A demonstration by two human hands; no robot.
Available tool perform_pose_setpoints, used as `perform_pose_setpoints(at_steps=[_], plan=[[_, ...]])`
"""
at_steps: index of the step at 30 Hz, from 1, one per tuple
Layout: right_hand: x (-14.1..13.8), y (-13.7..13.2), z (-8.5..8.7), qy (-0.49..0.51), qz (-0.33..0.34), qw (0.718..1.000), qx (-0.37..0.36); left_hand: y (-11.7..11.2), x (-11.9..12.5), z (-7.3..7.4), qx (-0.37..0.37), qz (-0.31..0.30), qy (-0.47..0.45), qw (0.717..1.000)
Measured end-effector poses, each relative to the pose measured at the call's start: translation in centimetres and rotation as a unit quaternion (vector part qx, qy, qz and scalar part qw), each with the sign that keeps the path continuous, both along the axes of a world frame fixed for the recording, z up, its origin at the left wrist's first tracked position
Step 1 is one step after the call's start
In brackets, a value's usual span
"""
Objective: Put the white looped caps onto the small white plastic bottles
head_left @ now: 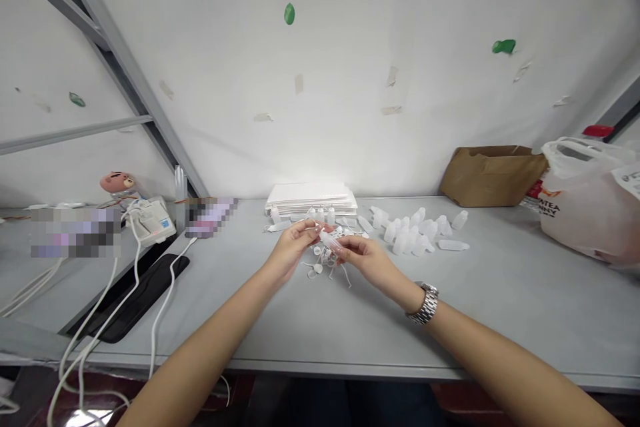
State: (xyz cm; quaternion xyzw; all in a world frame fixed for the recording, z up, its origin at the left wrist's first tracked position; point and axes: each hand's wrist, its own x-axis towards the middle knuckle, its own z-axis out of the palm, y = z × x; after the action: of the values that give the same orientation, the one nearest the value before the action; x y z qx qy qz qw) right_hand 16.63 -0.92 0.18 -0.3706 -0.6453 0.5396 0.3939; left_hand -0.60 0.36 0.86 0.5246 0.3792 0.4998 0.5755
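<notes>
A small translucent plastic bottle point(330, 241) lies tilted between my two hands over the middle of the table. My right hand point(364, 255) has its thumb and fingers closed around the bottle's body. At the bottle's narrow end, my left hand point(294, 244) is pinched on a small white part, likely a cap, mostly covered by the fingertips. Beneath the hands are loose white caps point(318, 269) with thin straps. To the right, several similar translucent bottles point(414, 235) lie in a group. A few capped bottles point(331, 215) stand behind my hands.
A stack of white boards or boxes point(311, 197) sits against the wall. A brown paper bag point(493, 177) and a white plastic bag point(590, 207) occupy the right. On the left are a phone point(207, 217), a dark flat device point(140, 300), a power strip point(150, 221) and trailing white cables point(160, 327).
</notes>
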Motion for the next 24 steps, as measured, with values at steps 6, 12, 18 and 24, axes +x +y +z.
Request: perform_pose_setpoints(at_steps=[6,12,18,24], plan=[[0.05,0.06,-0.03,0.000,-0.022,1.000,0.006,-0.10,-0.05,0.26,0.007,-0.019,-0.014,1.000],[0.00,-0.14,-0.58,-0.045,-0.076,0.994,0.071,-0.22,0.13,0.14,0.009,0.006,0.019,1.000],[-0.14,-0.59,-0.30,-0.068,-0.110,0.984,0.121,-0.23,0.14,-0.18,0.028,0.011,0.017,0.999],[0.11,-0.09,0.12,0.153,0.024,0.975,-0.159,-0.55,0.50,0.00,0.047,-0.002,0.000,0.999]])
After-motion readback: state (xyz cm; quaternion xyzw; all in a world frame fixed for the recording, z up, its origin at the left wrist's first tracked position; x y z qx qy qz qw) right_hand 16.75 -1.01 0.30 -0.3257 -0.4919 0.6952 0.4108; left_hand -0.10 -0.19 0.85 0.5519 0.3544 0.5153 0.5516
